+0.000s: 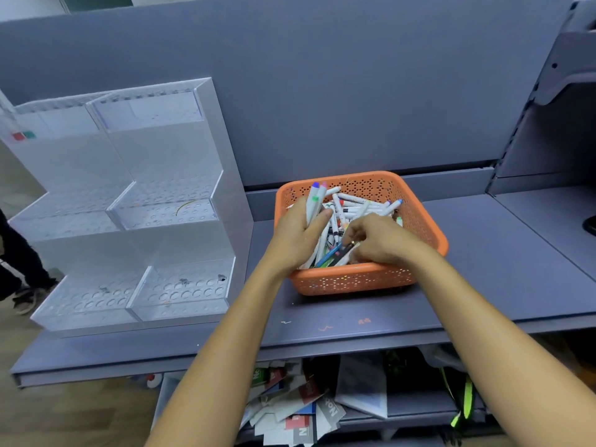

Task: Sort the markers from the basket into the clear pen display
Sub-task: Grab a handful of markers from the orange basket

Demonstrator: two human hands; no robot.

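Note:
An orange perforated basket (419, 217) sits on the grey shelf, filled with several white markers (358, 203) with coloured caps. My left hand (295, 235) is over the basket's left side and grips a small bunch of markers (314, 196) whose blue, pink and green caps point up. My right hand (382, 238) reaches into the pile with curled fingers and pinches a dark marker (343, 253). The clear pen display (138, 204), a stepped acrylic stand with hole-drilled tiers, stands to the left; its holes look bare.
A grey back panel rises behind the shelf (483, 285). Shelf brackets stand at the right. Below the shelf edge lie packs and papers (303, 401). A person's legs and shoe (22, 279) are at the far left on the wooden floor.

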